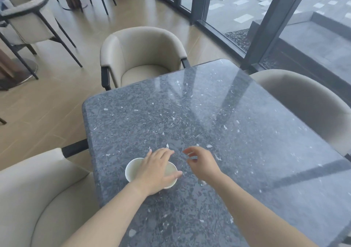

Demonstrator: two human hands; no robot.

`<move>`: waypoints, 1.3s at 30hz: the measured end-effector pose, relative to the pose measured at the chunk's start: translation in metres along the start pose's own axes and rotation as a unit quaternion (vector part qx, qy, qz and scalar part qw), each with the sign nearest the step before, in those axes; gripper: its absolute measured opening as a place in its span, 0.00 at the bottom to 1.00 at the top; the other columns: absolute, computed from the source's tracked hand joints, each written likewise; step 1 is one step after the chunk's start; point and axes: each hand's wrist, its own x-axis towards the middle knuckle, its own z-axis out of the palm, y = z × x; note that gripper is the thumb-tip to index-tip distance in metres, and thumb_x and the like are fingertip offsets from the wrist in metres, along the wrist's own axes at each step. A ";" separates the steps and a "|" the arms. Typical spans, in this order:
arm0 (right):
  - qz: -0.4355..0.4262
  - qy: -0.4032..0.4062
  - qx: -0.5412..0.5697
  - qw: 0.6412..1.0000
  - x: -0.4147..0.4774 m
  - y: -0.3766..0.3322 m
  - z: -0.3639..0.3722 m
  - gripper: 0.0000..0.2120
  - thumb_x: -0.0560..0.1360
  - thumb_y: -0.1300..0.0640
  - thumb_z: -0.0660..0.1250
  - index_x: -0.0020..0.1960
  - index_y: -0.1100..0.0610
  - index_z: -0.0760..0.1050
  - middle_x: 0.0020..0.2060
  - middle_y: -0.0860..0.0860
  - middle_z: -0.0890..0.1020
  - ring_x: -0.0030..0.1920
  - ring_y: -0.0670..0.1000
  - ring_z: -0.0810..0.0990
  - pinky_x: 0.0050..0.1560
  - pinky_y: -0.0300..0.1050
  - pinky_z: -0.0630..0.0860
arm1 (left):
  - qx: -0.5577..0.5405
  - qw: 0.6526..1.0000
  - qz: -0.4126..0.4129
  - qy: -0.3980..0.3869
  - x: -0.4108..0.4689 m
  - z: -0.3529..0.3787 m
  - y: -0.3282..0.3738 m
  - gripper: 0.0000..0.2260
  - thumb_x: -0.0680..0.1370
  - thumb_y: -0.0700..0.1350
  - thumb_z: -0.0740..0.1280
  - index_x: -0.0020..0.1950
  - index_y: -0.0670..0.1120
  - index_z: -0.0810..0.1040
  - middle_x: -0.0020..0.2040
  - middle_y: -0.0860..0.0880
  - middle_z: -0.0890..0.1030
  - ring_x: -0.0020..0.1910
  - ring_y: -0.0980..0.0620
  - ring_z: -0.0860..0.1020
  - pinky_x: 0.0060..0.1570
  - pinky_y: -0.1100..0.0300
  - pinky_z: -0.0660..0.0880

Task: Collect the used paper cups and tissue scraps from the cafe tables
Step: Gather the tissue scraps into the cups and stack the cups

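Collecting not finished, head view: paper cup (133,169) upright on tabletop (237,133) near edge, left hand (155,171) spread flat over its rim, not gripping. Right hand (201,162) fingers loosely curled, empty. Tissue scrap (167,145) beyond cup, unpicked.

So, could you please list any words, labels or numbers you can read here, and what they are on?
None: no readable text shows anywhere.
The paper cup under the left hand shows a plain white rim and inside; its outer wall is mostly hidden.
The table carries only stone flecks.
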 end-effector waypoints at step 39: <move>-0.102 -0.045 -0.076 0.991 -0.043 -0.048 0.018 0.07 0.71 0.59 0.68 0.48 0.51 0.80 0.44 0.45 0.83 0.40 0.41 0.75 0.46 0.33 0.71 | -0.009 0.998 -0.032 0.058 -0.063 -0.024 -0.043 0.11 0.79 0.50 0.58 0.59 0.50 0.71 0.62 0.53 0.69 0.62 0.53 0.68 0.58 0.55 0.65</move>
